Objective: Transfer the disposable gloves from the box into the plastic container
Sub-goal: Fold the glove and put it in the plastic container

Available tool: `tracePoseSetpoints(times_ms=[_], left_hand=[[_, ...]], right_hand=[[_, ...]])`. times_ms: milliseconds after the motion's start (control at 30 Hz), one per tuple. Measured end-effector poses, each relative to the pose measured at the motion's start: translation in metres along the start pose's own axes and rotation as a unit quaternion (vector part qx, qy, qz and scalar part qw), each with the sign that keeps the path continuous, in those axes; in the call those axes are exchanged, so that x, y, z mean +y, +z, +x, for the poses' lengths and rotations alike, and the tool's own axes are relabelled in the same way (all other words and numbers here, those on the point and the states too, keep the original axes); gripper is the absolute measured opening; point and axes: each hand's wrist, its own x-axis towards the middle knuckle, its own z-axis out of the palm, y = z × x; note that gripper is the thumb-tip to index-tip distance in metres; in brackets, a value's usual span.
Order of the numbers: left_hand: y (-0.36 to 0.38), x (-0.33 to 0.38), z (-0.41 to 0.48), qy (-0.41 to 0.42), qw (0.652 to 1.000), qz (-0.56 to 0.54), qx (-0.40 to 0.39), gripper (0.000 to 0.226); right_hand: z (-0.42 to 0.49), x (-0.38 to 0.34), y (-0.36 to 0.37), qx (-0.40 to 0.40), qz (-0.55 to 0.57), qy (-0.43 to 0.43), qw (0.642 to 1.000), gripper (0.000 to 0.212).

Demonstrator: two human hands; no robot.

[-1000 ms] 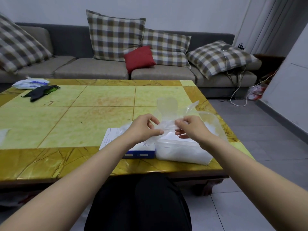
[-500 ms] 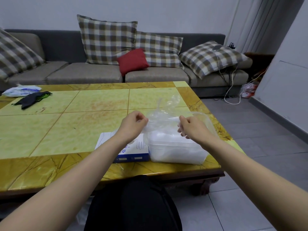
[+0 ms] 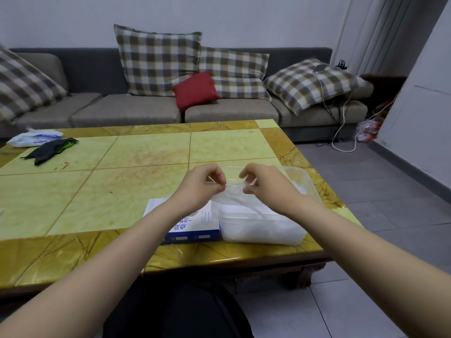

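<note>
Pinching one clear glove [image 3: 230, 194] between left hand [image 3: 202, 185] and right hand [image 3: 264, 185], just above the container [image 3: 268, 234]. Spread higher a second ago, the glove is now bunched low, so it probably drops in next. Box [image 3: 195, 236] touches the container on the counter [image 3: 122, 191].

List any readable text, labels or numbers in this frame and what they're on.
Nothing reads clearly.
Glove box: blue Chinese characters beside a glove drawing, partly hidden, blurred; labels on its blue front strip too small.
White bag at the far left of the table: blue print, blurred.
Red-and-white bag on the floor: illegible.
</note>
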Motion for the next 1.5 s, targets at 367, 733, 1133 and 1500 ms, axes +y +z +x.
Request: tracePoseSetpoints(times_ms=[367, 733, 1133, 1500], left_hand=[[-0.007, -0.020, 0.020, -0.068, 0.993, 0.064, 0.075, 0.032], [0.004, -0.009, 0.027, -0.122, 0.992, 0.007, -0.030, 0.062], [0.006, -0.014, 0.037, -0.093, 0.995, -0.021, -0.039, 0.008], [0.001, -0.014, 0.035, -0.081, 0.991, -0.008, -0.107, 0.009]], right_hand=[[0.014, 0.007, -0.012, 0.054, 0.000, 0.004, 0.999, 0.017], [0.023, 0.008, -0.017, 0.084, 0.029, 0.001, 0.996, 0.013], [0.009, 0.010, -0.017, 0.095, -0.084, -0.049, 0.991, 0.036], [0.022, 0.023, -0.015, 0.069, -0.105, 0.022, 0.992, 0.023]])
